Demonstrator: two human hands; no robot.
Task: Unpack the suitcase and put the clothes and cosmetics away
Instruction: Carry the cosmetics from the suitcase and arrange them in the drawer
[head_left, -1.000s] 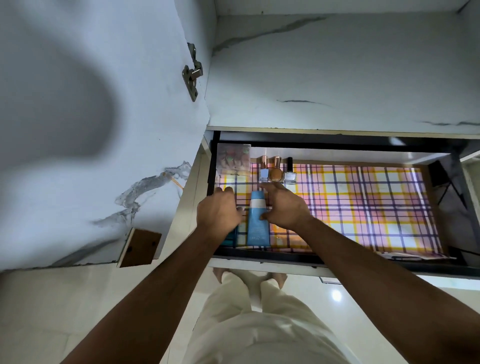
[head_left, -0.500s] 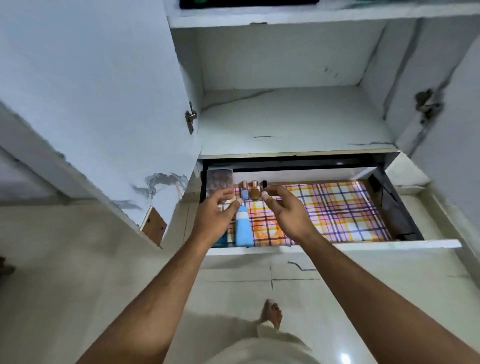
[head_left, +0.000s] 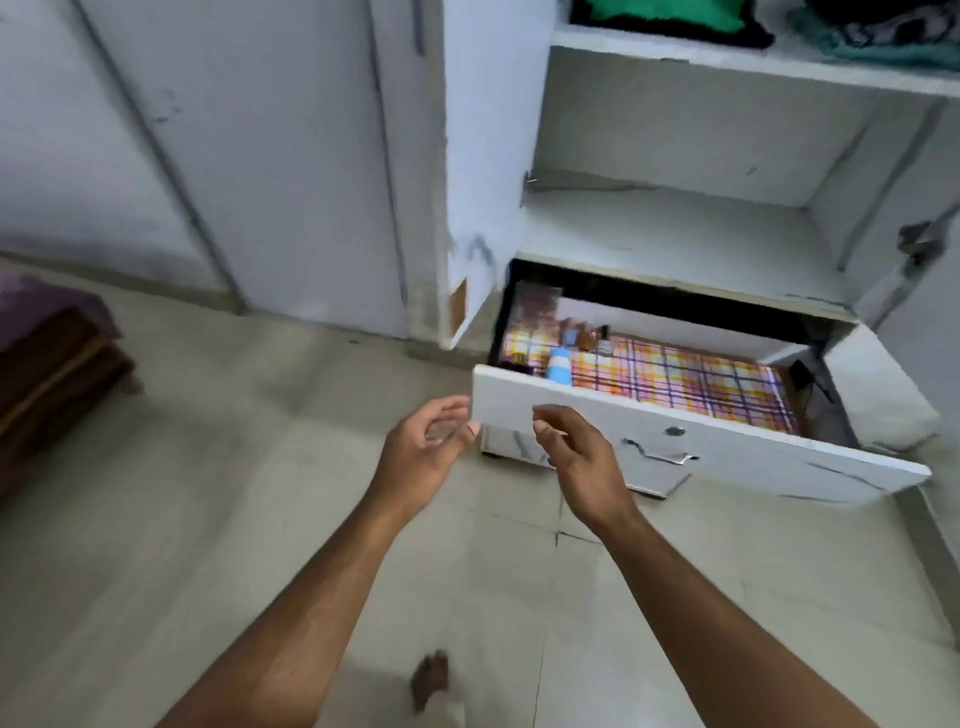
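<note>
The drawer (head_left: 675, 447) stands pulled out with its front panel near both hands; shoving it shut hard could topple the upright blue tube (head_left: 560, 366) and the small bottles (head_left: 587, 339) on the checked liner. The left hand (head_left: 421, 457) and right hand (head_left: 579, 457) hang loosely spread and hold nothing, just in front of the drawer's left corner, the cosmetics beyond them inside.

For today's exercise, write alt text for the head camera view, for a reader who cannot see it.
Two empty hands, left and right, hover open before a pulled-out white drawer. Inside, on a plaid liner, a blue tube and small bottles sit at its left end.
</note>
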